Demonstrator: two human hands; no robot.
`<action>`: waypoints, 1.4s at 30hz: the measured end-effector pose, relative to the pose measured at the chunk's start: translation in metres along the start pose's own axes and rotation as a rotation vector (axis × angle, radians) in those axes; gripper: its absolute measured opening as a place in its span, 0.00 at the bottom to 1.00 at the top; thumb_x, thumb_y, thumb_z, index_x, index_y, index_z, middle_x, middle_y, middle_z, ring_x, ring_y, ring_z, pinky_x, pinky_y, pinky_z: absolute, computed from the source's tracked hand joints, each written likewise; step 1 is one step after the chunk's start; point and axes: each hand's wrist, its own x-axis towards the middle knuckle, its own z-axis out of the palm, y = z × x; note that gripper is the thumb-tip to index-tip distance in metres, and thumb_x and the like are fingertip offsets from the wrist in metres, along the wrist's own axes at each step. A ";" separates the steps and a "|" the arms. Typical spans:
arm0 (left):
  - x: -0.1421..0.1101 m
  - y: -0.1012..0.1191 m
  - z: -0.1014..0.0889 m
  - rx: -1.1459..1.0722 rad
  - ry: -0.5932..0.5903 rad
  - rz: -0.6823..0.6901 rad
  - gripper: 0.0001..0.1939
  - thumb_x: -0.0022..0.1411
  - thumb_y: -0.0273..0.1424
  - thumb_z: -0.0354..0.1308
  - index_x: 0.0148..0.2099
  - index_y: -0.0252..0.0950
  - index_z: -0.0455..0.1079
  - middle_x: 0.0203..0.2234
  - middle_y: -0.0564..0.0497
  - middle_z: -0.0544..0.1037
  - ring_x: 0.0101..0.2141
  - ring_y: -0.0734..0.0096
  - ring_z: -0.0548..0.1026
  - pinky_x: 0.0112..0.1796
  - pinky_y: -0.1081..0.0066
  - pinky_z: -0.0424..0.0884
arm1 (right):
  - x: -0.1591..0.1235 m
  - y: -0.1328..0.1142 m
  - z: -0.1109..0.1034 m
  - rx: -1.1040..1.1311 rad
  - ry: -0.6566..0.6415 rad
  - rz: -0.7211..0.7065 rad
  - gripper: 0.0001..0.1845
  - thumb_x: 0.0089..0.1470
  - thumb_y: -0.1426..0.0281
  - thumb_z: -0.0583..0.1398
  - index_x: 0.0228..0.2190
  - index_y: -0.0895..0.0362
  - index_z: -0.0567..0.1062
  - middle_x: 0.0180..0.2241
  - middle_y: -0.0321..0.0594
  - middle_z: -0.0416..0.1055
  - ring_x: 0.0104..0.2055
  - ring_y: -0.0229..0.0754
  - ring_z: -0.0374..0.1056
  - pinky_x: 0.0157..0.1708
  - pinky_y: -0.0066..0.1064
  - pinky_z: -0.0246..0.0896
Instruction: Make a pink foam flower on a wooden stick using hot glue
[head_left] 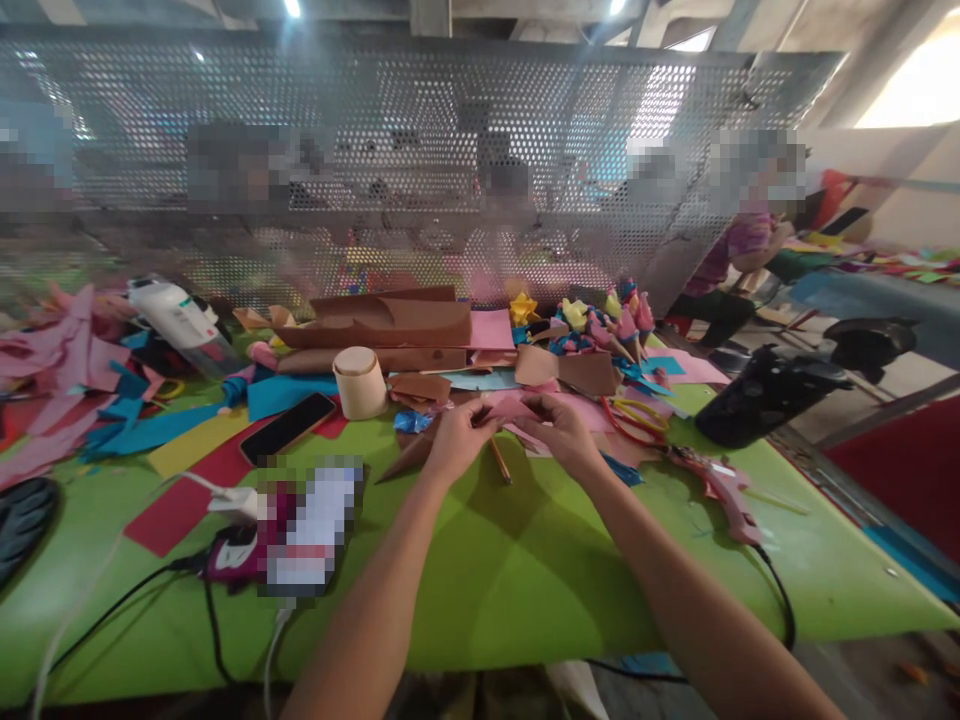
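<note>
You see a black rectangular phone [288, 430] and a white plastic bottle [180, 322] left of your grip, a black cylindrical tumbler [765, 398] to its right, and a perforated grey metal screen [420, 95] beyond.

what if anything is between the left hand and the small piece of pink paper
Nothing visible: the left hand and right hand both hold the pink paper; the pencil lies on the near side.

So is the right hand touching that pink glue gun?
Apart. The head view shows the right hand at the pink paper, with a blue scrap and green tabletop between it and the glue gun.
</note>
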 end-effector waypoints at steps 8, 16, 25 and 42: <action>0.000 0.005 -0.002 -0.163 -0.011 -0.107 0.18 0.58 0.44 0.60 0.36 0.32 0.74 0.27 0.50 0.78 0.29 0.70 0.73 0.32 0.73 0.68 | 0.002 0.004 -0.004 0.088 0.044 0.080 0.16 0.39 0.60 0.68 0.28 0.57 0.76 0.26 0.36 0.73 0.27 0.39 0.65 0.28 0.30 0.58; 0.000 0.006 -0.003 -0.168 0.000 -0.102 0.18 0.56 0.44 0.62 0.35 0.33 0.75 0.24 0.51 0.77 0.25 0.73 0.71 0.30 0.73 0.67 | 0.000 -0.006 0.001 0.170 0.032 0.104 0.15 0.37 0.59 0.68 0.24 0.56 0.74 0.23 0.34 0.71 0.24 0.36 0.62 0.26 0.29 0.56; -0.001 0.006 0.000 -0.090 0.041 -0.002 0.12 0.58 0.38 0.61 0.35 0.34 0.75 0.26 0.51 0.78 0.26 0.71 0.73 0.30 0.73 0.69 | -0.002 -0.011 0.001 0.157 0.015 0.124 0.20 0.35 0.55 0.70 0.25 0.56 0.74 0.22 0.34 0.69 0.24 0.36 0.60 0.24 0.28 0.53; -0.004 0.010 0.008 -0.126 0.025 0.000 0.11 0.58 0.37 0.61 0.37 0.34 0.76 0.31 0.48 0.79 0.34 0.67 0.74 0.37 0.71 0.70 | -0.007 -0.006 0.003 0.089 0.028 0.099 0.19 0.42 0.51 0.67 0.23 0.53 0.73 0.14 0.30 0.60 0.18 0.35 0.53 0.18 0.27 0.48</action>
